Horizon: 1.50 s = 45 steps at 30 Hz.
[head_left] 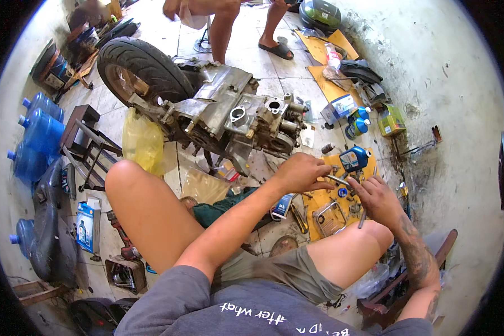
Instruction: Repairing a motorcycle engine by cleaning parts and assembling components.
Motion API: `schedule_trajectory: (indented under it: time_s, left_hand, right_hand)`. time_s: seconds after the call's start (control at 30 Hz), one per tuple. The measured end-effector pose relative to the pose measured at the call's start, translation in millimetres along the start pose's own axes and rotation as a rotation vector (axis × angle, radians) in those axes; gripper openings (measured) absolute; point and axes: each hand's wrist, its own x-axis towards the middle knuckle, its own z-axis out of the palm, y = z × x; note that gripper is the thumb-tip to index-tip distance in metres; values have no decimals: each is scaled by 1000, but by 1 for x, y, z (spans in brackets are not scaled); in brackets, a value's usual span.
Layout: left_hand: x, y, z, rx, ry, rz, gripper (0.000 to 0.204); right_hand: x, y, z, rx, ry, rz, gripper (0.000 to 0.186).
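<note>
Above the yellow cardboard (325, 204) strewn with small parts and tools, my left hand (301, 172) grips one end of a thin metal rod (337, 180). My right hand (375, 199) pinches the rod's other end; a second metal piece (362, 218) pokes down below its fingers, over my right knee. Just behind my hands stands a dark blue oil bottle (354, 158), with a small blue cap (342, 192) below it. Ahead of me lies an engine (229, 117) with a rear wheel (145, 67) attached and a yellow plastic bag (141, 143) beside it.
Water jugs (42, 126), a black seat (47, 235), a metal stand (89, 145) and a power drill (123, 235) are at my left. Another person's bare legs (224, 33) are beyond the engine. Bottles (357, 123) and boxes (392, 120) line the right wall.
</note>
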Motion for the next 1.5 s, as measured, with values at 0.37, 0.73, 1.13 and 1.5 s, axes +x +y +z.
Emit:
schedule_trajectory:
  time_s: [0.37, 0.73, 1.13, 1.5]
  left_hand:
    - [-11, -14, 13, 75, -11, -50, 34]
    - [2, 51, 75, 471, 330, 396, 71]
    - [50, 69, 81, -9, 387, 315, 61]
    - [106, 62, 22, -356, -356, 42, 41]
  right_hand:
    - [22, 20, 23, -579, 115, -218, 62]
    - [1, 38, 70, -510, 330, -214, 35]
    - [42, -1, 74, -192, 308, 51, 26]
    - [64, -10, 83, 161, 264, 313, 26]
